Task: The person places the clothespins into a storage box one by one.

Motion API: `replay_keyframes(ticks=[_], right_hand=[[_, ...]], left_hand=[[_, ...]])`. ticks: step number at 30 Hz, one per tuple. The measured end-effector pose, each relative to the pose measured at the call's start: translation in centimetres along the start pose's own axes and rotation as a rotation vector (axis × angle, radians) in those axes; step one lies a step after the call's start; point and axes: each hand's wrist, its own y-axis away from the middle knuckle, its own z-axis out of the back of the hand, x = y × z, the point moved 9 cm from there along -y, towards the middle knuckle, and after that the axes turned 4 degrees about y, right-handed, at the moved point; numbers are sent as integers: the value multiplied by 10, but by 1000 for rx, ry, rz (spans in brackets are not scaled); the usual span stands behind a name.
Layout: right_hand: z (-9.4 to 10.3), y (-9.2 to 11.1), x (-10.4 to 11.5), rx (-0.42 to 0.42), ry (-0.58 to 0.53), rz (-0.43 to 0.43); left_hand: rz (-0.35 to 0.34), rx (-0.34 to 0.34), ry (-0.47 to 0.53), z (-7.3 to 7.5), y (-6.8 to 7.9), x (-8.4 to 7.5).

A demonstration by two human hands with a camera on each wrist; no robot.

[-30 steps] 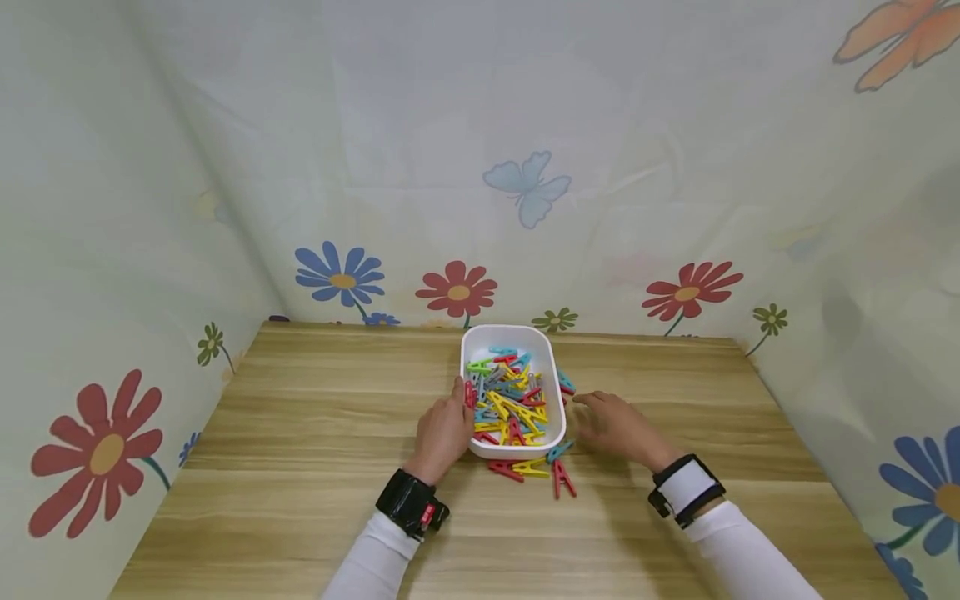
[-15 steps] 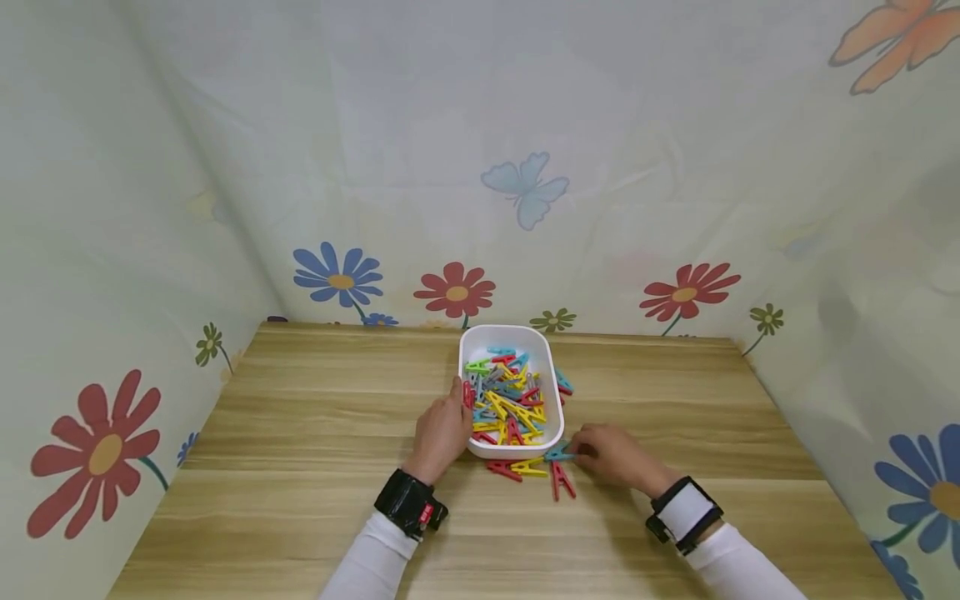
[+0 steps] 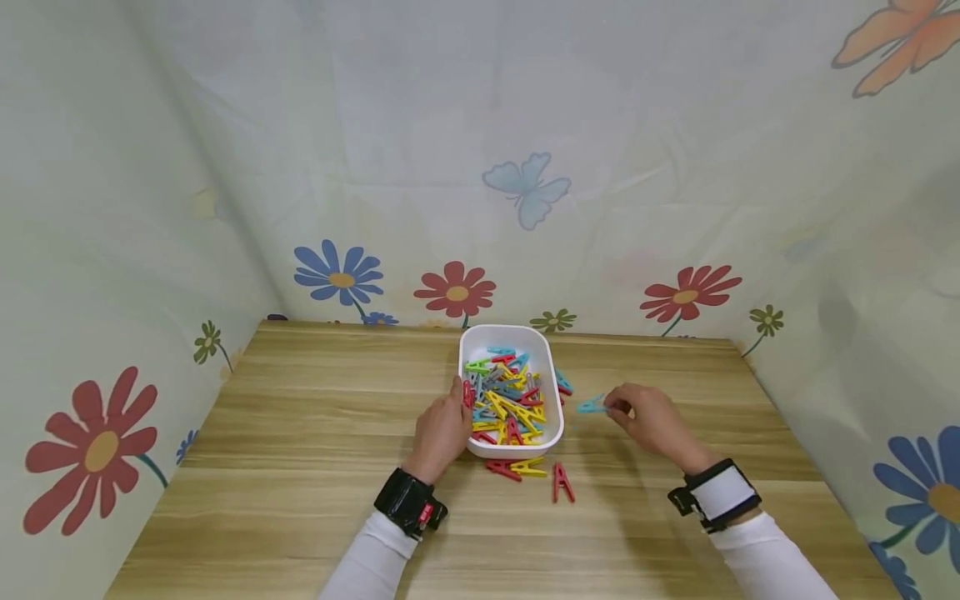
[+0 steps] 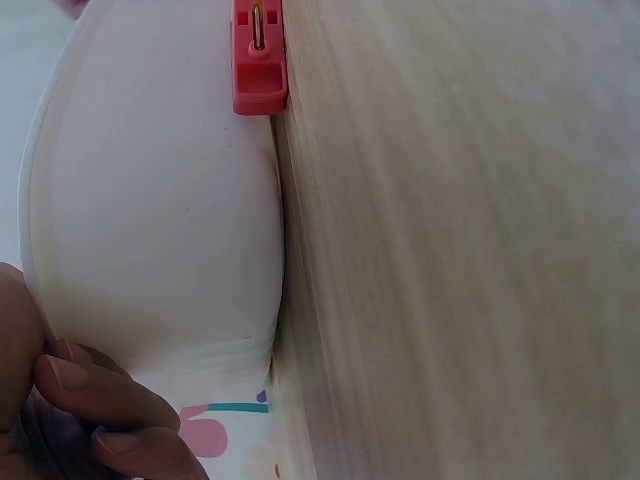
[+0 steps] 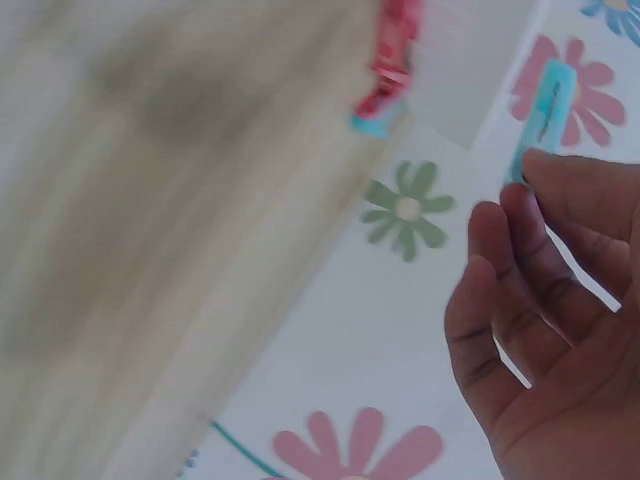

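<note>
My left hand [image 3: 442, 433] grips the left side of a white plastic bin [image 3: 517, 452], its fingers against the outer wall [image 4: 150, 200] in the left wrist view. Inside lies a heap of red, yellow, blue, green and grey clothespins [image 3: 510, 408]. To the right of the bin, my right hand [image 3: 651, 421] pinches a light blue clothespin [image 3: 592, 405] between thumb and fingertips. In the right wrist view that blue clothespin [image 5: 547, 110] points away from the fingers, off the tabletop.
Loose on the table [image 3: 337, 450] in front of the bin are a red clothespin [image 3: 563, 483], a yellow one [image 3: 528, 467] and another red one [image 3: 502, 471]. A blue clothespin [image 3: 564, 382] lies against the bin's right side. Flowered cloth [image 3: 420, 167] hangs behind and at both sides.
My right hand reached to the blue clothespin at the bin's front right corner, took hold of it, and lifted it away to the right. The left hand and bin stay put.
</note>
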Motion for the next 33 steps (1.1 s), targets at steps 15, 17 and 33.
replay_keyframes(ticks=[15, 17, 33], right_hand=[[0, -73, 58, -30, -48, 35], [-8, -80, 66, -23, -51, 46], [-22, -87, 91, 52, -139, 98]], left_hand=[[8, 14, 31, 0, 2, 1], [10, 19, 34, 0, 3, 0], [-43, -58, -6, 9, 5, -8]])
